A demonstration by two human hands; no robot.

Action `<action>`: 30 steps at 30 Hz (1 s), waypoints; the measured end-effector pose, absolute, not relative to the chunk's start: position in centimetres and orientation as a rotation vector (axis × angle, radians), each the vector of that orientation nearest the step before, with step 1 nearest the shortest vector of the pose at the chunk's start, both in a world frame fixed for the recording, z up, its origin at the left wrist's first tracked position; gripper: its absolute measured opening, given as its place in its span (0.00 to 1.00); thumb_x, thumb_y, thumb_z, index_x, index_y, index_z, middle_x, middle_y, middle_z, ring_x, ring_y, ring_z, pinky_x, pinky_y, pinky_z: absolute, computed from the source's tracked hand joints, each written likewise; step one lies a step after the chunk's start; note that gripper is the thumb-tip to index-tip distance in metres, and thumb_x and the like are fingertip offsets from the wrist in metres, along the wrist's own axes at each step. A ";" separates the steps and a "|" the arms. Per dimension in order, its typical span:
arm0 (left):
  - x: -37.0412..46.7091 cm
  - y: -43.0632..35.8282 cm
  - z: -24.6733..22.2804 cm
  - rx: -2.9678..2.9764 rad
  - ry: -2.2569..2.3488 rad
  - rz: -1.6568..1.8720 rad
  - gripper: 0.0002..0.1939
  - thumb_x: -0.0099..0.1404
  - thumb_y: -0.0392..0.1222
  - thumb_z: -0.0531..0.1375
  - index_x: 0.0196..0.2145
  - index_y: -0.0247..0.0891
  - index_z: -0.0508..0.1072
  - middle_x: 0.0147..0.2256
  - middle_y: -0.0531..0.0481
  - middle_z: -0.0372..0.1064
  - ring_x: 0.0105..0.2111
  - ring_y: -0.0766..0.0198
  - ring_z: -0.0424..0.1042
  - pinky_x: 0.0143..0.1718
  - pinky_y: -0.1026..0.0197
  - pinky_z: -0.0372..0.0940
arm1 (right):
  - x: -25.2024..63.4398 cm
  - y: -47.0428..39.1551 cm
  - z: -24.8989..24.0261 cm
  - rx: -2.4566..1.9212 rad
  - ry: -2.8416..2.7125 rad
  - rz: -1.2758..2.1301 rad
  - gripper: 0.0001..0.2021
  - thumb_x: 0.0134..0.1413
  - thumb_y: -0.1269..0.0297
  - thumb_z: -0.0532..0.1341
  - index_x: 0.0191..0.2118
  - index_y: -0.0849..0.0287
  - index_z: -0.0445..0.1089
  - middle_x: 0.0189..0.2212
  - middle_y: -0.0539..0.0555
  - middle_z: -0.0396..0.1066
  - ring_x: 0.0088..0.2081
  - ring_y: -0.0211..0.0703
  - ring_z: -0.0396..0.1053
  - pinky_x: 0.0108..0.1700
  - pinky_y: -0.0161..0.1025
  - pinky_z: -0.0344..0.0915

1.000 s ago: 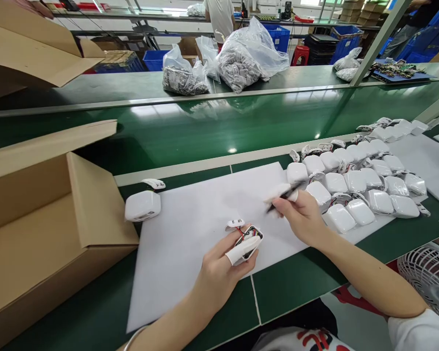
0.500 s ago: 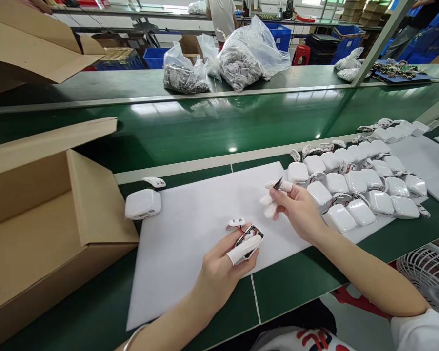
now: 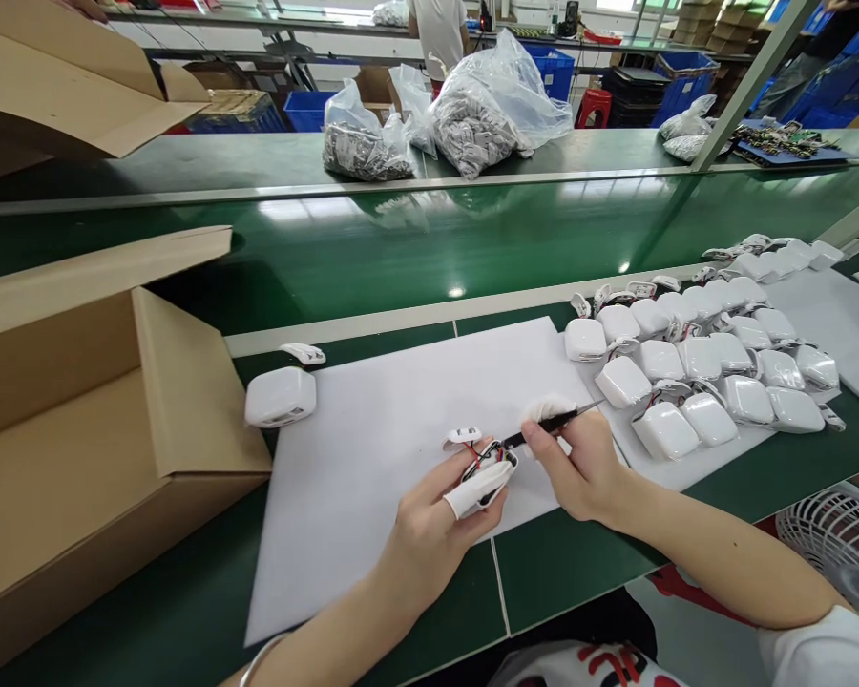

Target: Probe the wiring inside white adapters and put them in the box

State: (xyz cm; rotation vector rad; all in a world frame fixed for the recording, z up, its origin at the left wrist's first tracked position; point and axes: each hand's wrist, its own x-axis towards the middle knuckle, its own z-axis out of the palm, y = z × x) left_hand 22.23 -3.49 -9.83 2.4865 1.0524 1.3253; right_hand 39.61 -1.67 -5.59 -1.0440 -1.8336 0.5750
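My left hand (image 3: 429, 534), its finger in a white finger cot, grips a small white electronic device (image 3: 507, 477) over the white sheet (image 3: 372, 477). The casing is open, showing wires inside. Red and black wires join it to a small white cover piece (image 3: 463, 437) just beyond my fingers. My right hand (image 3: 579, 458), also wearing white finger cots, is closed round black tweezers (image 3: 544, 429). One dark end reaches the opening of the device; a thin silvery point sticks out to the right. Whether the dark end touches the wires I cannot tell.
Rows of white rounded devices (image 3: 701, 359) lie on the right. One similar device (image 3: 281, 398) stands at the left beside an open cardboard box (image 3: 200, 391). Beyond the green belt (image 3: 372, 248) sit plastic bags of parts (image 3: 472, 124). A person (image 3: 440, 38) is farther back.
My right hand has come down towards the device and turned, so the tweezers now lie across with their dark end at the opening. My left hand has hardly moved.
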 end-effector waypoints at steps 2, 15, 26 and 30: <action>22.2 -3.5 -9.8 2.480 1.055 1.340 0.12 0.58 0.31 0.60 0.41 0.37 0.69 0.39 0.47 0.70 0.35 0.63 0.74 0.37 0.64 0.73 | 39.6 -1.7 -5.6 -1.003 -1.866 0.544 0.17 0.59 0.69 0.50 0.20 0.57 0.48 0.14 0.44 0.46 0.17 0.31 0.46 0.20 0.33 0.45; 22.1 -3.6 -9.8 2.428 1.040 1.321 0.14 0.58 0.30 0.59 0.44 0.36 0.69 0.41 0.45 0.70 0.39 0.61 0.74 0.41 0.63 0.72 | 38.9 -2.8 -5.5 -1.182 -1.910 0.677 0.14 0.61 0.64 0.49 0.23 0.58 0.57 0.18 0.50 0.60 0.21 0.37 0.59 0.23 0.34 0.53; 22.2 -3.6 -9.8 2.410 1.046 1.322 0.12 0.59 0.31 0.58 0.43 0.37 0.69 0.41 0.46 0.71 0.39 0.61 0.74 0.40 0.62 0.73 | 38.6 -2.5 -5.3 -1.295 -2.145 0.691 0.15 0.63 0.66 0.46 0.23 0.56 0.49 0.17 0.46 0.52 0.18 0.35 0.48 0.22 0.35 0.47; 22.3 -3.7 -9.7 2.441 1.016 1.341 0.12 0.59 0.30 0.58 0.41 0.36 0.69 0.41 0.44 0.71 0.38 0.60 0.74 0.37 0.61 0.74 | 38.8 -2.4 -4.9 -1.333 -2.204 0.784 0.15 0.62 0.67 0.46 0.23 0.55 0.46 0.18 0.47 0.52 0.19 0.36 0.47 0.23 0.36 0.46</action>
